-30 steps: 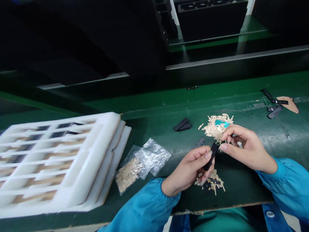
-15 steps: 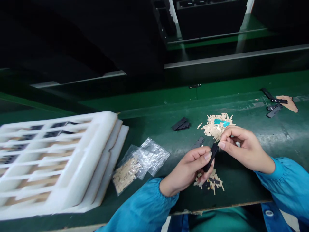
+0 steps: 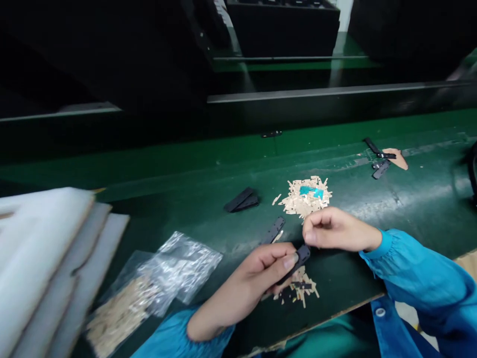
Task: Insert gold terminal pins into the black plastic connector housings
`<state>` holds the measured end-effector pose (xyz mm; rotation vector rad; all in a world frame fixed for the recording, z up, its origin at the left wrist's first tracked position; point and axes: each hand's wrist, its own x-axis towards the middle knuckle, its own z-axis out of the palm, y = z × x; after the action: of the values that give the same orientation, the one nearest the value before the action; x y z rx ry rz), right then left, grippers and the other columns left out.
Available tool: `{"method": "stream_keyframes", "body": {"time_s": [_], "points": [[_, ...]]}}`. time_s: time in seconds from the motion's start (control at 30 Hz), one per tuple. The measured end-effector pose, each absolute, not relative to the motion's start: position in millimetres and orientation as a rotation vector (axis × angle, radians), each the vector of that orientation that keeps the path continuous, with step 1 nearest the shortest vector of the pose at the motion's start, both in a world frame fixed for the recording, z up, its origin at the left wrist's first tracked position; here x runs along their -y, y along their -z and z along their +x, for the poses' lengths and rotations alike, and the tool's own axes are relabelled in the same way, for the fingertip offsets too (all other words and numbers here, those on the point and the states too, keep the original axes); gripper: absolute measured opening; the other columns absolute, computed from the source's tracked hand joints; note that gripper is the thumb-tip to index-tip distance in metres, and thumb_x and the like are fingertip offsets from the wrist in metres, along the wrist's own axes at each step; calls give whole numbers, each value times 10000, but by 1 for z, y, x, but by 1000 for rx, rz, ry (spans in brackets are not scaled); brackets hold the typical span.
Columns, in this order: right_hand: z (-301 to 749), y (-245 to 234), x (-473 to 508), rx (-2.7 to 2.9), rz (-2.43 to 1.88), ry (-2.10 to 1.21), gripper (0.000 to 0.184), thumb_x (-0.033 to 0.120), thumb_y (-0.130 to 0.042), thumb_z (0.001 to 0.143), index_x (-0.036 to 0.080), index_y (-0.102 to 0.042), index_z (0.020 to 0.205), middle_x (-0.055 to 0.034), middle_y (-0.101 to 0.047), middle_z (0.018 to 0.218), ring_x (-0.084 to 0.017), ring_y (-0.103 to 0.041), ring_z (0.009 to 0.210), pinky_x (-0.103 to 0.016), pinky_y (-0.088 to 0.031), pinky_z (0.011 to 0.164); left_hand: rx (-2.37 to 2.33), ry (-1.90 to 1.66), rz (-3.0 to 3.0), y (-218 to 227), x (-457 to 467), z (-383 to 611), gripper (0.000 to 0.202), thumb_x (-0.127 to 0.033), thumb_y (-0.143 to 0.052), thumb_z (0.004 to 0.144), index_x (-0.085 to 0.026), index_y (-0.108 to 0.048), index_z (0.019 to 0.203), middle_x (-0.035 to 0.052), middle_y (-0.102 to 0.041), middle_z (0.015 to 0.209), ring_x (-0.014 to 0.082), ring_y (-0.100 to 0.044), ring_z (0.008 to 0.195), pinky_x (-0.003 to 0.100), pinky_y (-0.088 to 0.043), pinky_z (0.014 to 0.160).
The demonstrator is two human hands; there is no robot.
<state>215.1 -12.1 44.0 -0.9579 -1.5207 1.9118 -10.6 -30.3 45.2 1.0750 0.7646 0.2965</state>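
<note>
My left hand [image 3: 253,281] grips a black strip [image 3: 301,261] between thumb and fingers, above a small scatter of tan slivers and black bits [image 3: 298,291]. My right hand [image 3: 333,229] has its fingertips pinched together just above the strip's upper end; I see nothing held in them. Beyond that hand lies a heap of tan slivers [image 3: 303,199] with teal pieces [image 3: 311,191] on top. A perforated black strip [image 3: 274,230] lies beside my left hand, and a stack of black strips [image 3: 241,200] sits further left.
A clear plastic bag of tan slivers [image 3: 167,276] and a stack of white foam trays [image 3: 44,263] occupy the left of the green workbench [image 3: 328,159]. Black pieces [image 3: 380,163] and a tan scrap [image 3: 397,159] lie far right. Dark equipment stands behind.
The whole view has swung, so everything sits further left and the foam trays are partly out of frame. My right hand has drawn back from the strip, which stays in my left hand.
</note>
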Motion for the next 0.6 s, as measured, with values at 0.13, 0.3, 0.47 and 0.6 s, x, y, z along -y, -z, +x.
{"method": "stream_keyframes", "body": {"time_s": [0.13, 0.3, 0.47, 0.6], "points": [[225, -40, 22, 1656, -1084, -1827, 470, 574, -736, 869, 176, -586, 670, 62, -424, 582, -99, -366, 555, -239, -294, 521, -936, -283, 1335, -42, 30, -7, 452, -570, -517, 994, -180, -575, 774, -35, -501, 605, 108, -461, 547, 220, -381, 540], [301, -38, 30, 1771, -1687, -1295, 487, 600, -546, 973, 175, -687, 783, -30, -628, 702, -171, -552, 647, -284, -411, 605, -1243, -478, 1755, -42, 32, -9, 390, -496, -470, 1029, -264, -588, 1321, -15, -712, 836, 143, -625, 614, 251, -453, 571], [379, -57, 4, 1820, -2295, 34, 388, 560, -630, 898, 194, -726, 983, -109, -727, 920, -301, -673, 824, -344, -455, 634, -1186, -573, 1880, -45, 35, -11, 340, -436, -458, 1053, -274, -598, 1317, -49, -691, 758, 122, -619, 539, 231, -430, 480], [393, -52, -51, 1966, -2208, 129, 545, 616, -634, 884, 174, -713, 1194, -155, -737, 1128, -352, -693, 1023, -425, -547, 821, -1151, -587, 1972, -40, 35, -11, 326, -418, -456, 1061, -251, -636, 1275, -25, -726, 792, 140, -668, 592, 242, -483, 520]]}}
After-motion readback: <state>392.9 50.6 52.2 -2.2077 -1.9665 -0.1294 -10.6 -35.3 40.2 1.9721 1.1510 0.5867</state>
